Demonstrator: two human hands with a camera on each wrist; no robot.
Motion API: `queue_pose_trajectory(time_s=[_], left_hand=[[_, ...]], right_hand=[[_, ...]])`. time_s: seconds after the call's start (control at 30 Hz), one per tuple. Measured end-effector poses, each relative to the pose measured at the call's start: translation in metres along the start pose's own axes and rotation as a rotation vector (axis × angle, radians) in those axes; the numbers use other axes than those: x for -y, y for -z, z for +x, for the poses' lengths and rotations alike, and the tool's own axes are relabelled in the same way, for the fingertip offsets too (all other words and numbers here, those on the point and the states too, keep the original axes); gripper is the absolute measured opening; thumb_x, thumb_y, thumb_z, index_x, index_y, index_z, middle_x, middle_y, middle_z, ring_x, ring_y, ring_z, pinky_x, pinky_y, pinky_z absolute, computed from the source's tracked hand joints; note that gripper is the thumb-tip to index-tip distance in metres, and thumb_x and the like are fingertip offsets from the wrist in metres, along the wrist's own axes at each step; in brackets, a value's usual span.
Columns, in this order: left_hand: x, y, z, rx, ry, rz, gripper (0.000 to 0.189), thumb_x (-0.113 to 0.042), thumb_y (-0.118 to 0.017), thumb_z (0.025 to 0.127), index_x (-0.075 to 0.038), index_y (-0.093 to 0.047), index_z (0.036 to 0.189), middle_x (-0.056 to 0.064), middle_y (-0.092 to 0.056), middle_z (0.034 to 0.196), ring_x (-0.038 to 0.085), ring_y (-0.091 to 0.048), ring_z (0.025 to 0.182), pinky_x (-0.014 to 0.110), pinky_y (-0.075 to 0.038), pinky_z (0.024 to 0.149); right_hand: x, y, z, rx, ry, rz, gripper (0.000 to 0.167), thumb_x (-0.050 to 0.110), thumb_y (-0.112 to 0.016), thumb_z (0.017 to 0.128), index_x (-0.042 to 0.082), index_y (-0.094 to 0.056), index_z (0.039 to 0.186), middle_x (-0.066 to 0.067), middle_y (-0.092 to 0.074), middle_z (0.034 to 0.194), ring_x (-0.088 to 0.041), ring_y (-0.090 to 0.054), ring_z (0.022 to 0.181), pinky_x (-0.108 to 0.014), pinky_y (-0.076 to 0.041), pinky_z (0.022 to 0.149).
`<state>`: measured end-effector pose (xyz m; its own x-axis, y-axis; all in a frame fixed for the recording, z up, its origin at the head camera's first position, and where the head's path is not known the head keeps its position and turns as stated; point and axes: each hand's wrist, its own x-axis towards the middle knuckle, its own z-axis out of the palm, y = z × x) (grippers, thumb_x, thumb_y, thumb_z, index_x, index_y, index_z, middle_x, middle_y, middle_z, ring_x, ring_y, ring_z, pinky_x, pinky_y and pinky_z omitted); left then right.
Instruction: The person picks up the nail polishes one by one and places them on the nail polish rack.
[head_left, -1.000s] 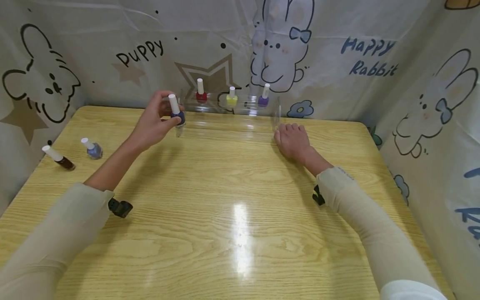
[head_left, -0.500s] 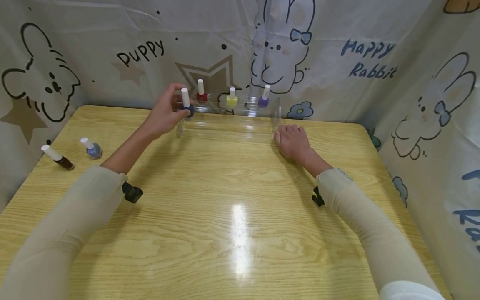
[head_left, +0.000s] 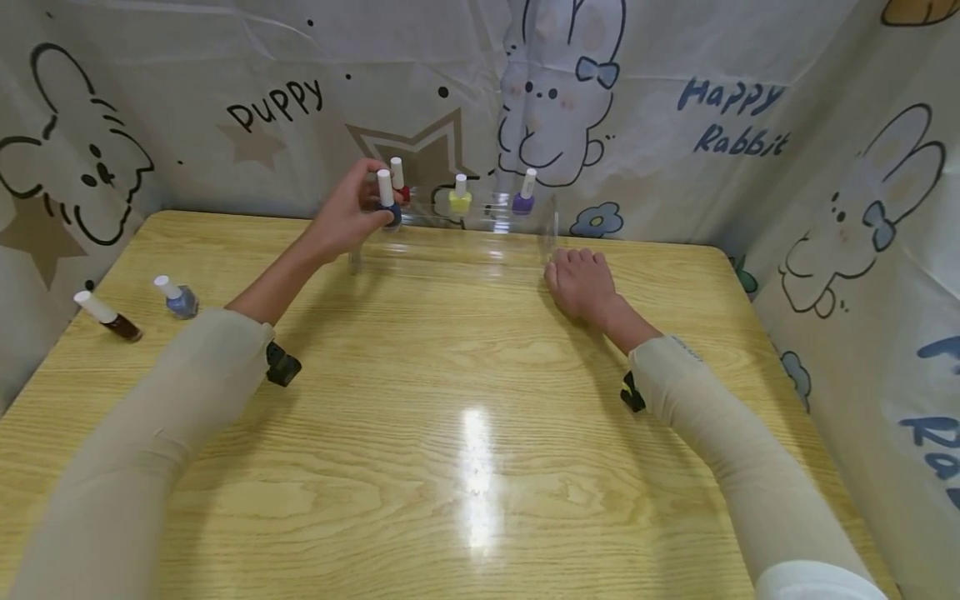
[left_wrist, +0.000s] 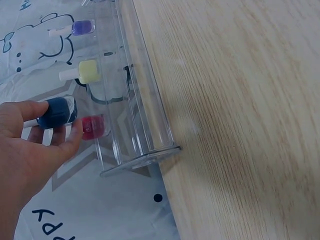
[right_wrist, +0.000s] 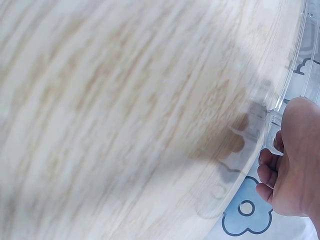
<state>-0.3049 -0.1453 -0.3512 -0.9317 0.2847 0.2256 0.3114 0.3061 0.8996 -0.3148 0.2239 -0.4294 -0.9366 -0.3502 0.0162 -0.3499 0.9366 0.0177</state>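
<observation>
My left hand [head_left: 348,212] pinches a dark blue nail polish bottle [head_left: 390,215] with a white cap. It is upright in front of the red nail polish bottle [head_left: 405,193] on the clear acrylic rack [head_left: 480,250]. In the left wrist view the dark blue bottle [left_wrist: 57,112] is between thumb and fingers, near the red one [left_wrist: 93,127]. Further right on the rack's upper tier stand a yellow bottle [head_left: 460,201] and a purple bottle [head_left: 523,202]. My right hand [head_left: 581,286] rests on the table by the rack's right end panel, fingers loosely bent, holding nothing visible.
On the table's left side are a light blue nail polish bottle [head_left: 181,302] and a dark brown one [head_left: 122,325], both leaning in view. A printed curtain [head_left: 300,50] hangs close behind the rack. The wooden table [head_left: 420,400] extends in front.
My left hand has carried the dark blue bottle rightward and slightly up, from the rack's left end to in front of the red bottle. The right hand has stayed put.
</observation>
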Motion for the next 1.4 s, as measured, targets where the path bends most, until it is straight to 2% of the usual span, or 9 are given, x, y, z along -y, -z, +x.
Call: queue_pose_trajectory(time_s=[0.2, 0.37, 0.67, 0.83, 1.07, 1.4], left_hand=[[0.003, -0.004, 0.005, -0.011, -0.006, -0.015, 0.044, 0.016, -0.052, 0.095, 0.006, -0.034, 0.134, 0.029, -0.057, 0.126, 0.037, -0.054, 0.122, 0.040, -0.047, 0.092], [0.006, -0.005, 0.008, -0.019, 0.014, -0.036, 0.044, 0.017, -0.052, 0.095, 0.006, -0.034, 0.134, 0.027, -0.057, 0.126, 0.036, -0.054, 0.122, 0.039, -0.048, 0.091], [0.015, -0.006, 0.017, -0.046, 0.030, -0.009, 0.045, 0.015, -0.053, 0.095, 0.004, -0.036, 0.135, 0.027, -0.058, 0.127, 0.036, -0.054, 0.122, 0.043, -0.046, 0.094], [0.020, -0.005, 0.024, -0.045, 0.029, 0.012, 0.044, 0.016, -0.053, 0.095, 0.002, -0.036, 0.134, 0.026, -0.058, 0.126, 0.035, -0.053, 0.123, 0.044, -0.045, 0.096], [0.026, -0.002, 0.030, -0.036, 0.031, 0.019, 0.043, 0.018, -0.052, 0.094, 0.004, -0.037, 0.132, 0.028, -0.058, 0.124, 0.036, -0.054, 0.122, 0.043, -0.046, 0.095], [0.032, 0.000, 0.033, -0.019, 0.070, 0.045, 0.044, 0.017, -0.052, 0.094, 0.003, -0.037, 0.134, 0.030, -0.054, 0.131, 0.040, -0.053, 0.123, 0.045, -0.045, 0.097]], right_hand=[[0.000, 0.002, 0.000, -0.002, 0.000, 0.008, 0.040, 0.029, -0.021, 0.107, -0.001, -0.046, 0.100, -0.023, -0.057, 0.106, -0.043, -0.050, 0.101, -0.053, -0.037, 0.088], [0.000, 0.001, 0.000, -0.006, 0.004, 0.012, 0.040, 0.029, -0.021, 0.108, -0.001, -0.047, 0.101, -0.024, -0.057, 0.107, -0.043, -0.050, 0.101, -0.053, -0.037, 0.088], [-0.001, -0.001, 0.001, -0.013, 0.007, 0.014, 0.040, 0.030, -0.021, 0.107, 0.000, -0.046, 0.100, -0.023, -0.057, 0.108, -0.043, -0.050, 0.101, -0.053, -0.036, 0.088], [-0.001, -0.001, 0.001, 0.000, 0.003, 0.012, 0.040, 0.030, -0.020, 0.107, 0.000, -0.045, 0.101, -0.023, -0.056, 0.107, -0.042, -0.049, 0.100, -0.053, -0.036, 0.088], [-0.001, -0.003, 0.000, -0.027, 0.008, 0.004, 0.040, 0.029, -0.021, 0.107, -0.001, -0.046, 0.098, -0.023, -0.057, 0.103, -0.043, -0.050, 0.098, -0.052, -0.036, 0.086], [-0.002, -0.004, 0.002, -0.020, 0.005, 0.002, 0.040, 0.031, -0.021, 0.107, 0.000, -0.045, 0.098, -0.022, -0.057, 0.102, -0.041, -0.050, 0.095, -0.052, -0.037, 0.085]])
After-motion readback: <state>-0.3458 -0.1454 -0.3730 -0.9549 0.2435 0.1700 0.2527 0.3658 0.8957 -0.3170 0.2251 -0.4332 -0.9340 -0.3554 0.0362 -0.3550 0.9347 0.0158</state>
